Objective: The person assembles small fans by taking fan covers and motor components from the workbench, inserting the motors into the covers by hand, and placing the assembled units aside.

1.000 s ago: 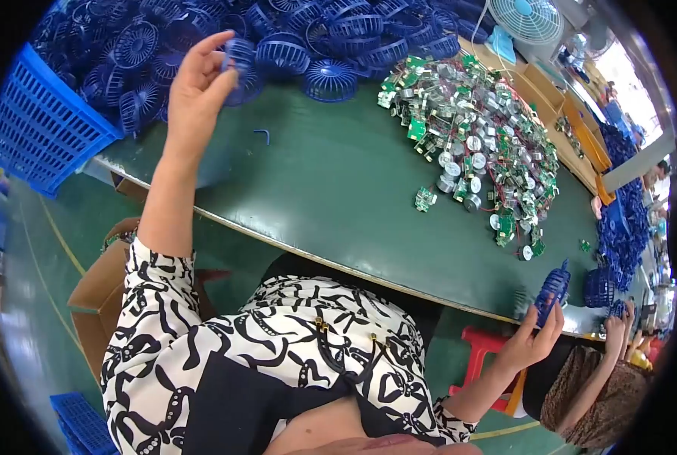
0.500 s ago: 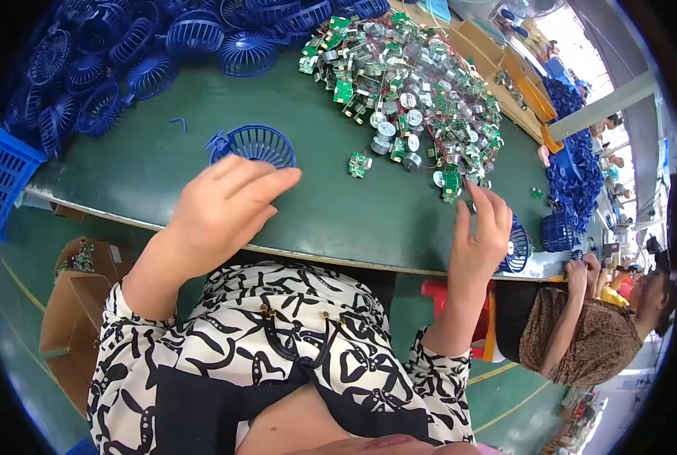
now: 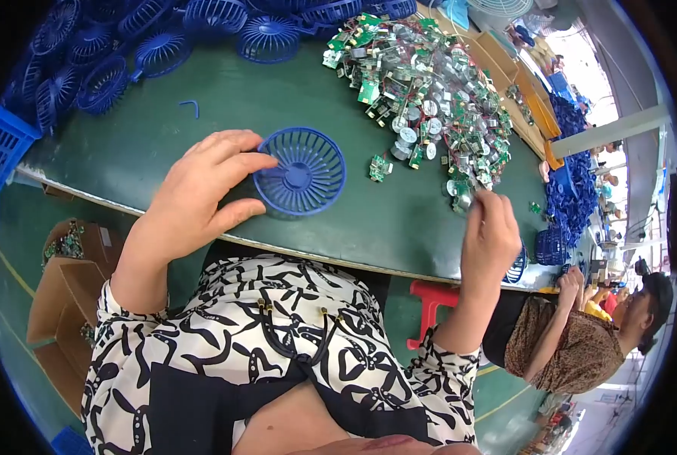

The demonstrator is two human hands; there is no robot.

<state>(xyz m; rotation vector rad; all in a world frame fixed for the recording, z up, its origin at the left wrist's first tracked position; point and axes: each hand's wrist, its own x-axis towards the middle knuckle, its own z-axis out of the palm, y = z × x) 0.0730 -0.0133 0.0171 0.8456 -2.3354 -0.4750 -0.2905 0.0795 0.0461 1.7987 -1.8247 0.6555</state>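
A round blue fan housing (image 3: 298, 177) with a slatted cage faces up over the green table. My left hand (image 3: 206, 186) is at its left rim, fingers over the edge and thumb below, and hides the clip there. At the lower edge of a heap of small motors with green circuit boards (image 3: 429, 91), my right hand (image 3: 492, 235) has thumb and fingers pinched together on a motor with a circuit board (image 3: 461, 199). A loose circuit board piece (image 3: 380, 168) lies between the housing and the heap.
Blue fan housings (image 3: 160, 53) are piled at the back left beside a blue crate (image 3: 5, 152). A bent blue strip (image 3: 191, 106) lies on the table (image 3: 225, 91). More blue parts stand at right, near a co-worker (image 3: 566, 341). Cardboard boxes (image 3: 73, 303) sit below left.
My left hand has come onto the fan housing, which has shifted right and now faces up toward me. My right hand has closed its fingertips at the heap's edge.
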